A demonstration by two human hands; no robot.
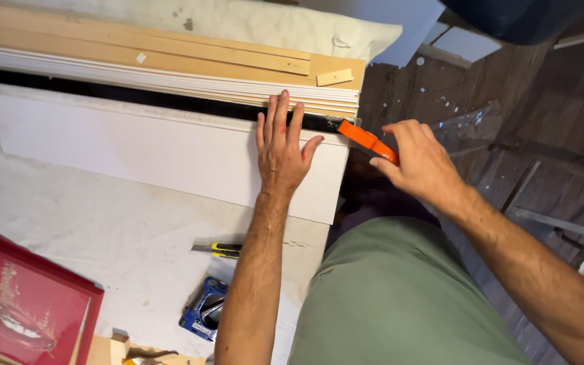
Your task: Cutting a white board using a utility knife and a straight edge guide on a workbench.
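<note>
Cutting the white board along a black straightedge

The left hand (280,145) is pressing flat, fingers spread, on the white board (157,152); the right hand (419,162) is gripping the orange utility knife (366,140) at the board's right end.

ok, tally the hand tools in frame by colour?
Orange: 1, the cutter gripped in the right hand.
Yellow and black: 1, the utility knife lying on the cloth.
Blue: 1, the clamp tool nearer the table edge.
Total: 3

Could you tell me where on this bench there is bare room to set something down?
Free: the cloth between the white board and the red frame. Crowded: the right end, with left hand, right hand, orange cutter, and yellow knife.
</note>
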